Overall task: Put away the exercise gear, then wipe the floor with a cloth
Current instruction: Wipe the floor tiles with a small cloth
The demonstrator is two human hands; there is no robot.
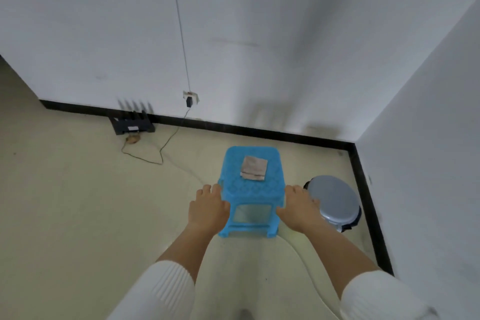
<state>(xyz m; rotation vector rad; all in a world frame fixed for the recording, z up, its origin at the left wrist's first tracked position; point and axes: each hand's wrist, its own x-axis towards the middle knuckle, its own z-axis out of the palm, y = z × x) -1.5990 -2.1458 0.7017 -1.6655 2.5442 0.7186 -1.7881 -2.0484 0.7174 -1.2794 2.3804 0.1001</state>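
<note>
Grip: left hand (207, 205) and right hand (298, 205) spread, flat against the stool (249, 189) sides — nothing pinched.
Top: folded cloth (254, 167) lies there — lift level.

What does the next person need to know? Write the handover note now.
Left hand: fingers extended at the blue stool's left seat edge.
Right hand: same at its right edge.
Cloth: folded on the stool seat, untouched.
Exercise gear: none in view, so apparently put away.
Left: take the cloth, wipe the floor.
</note>
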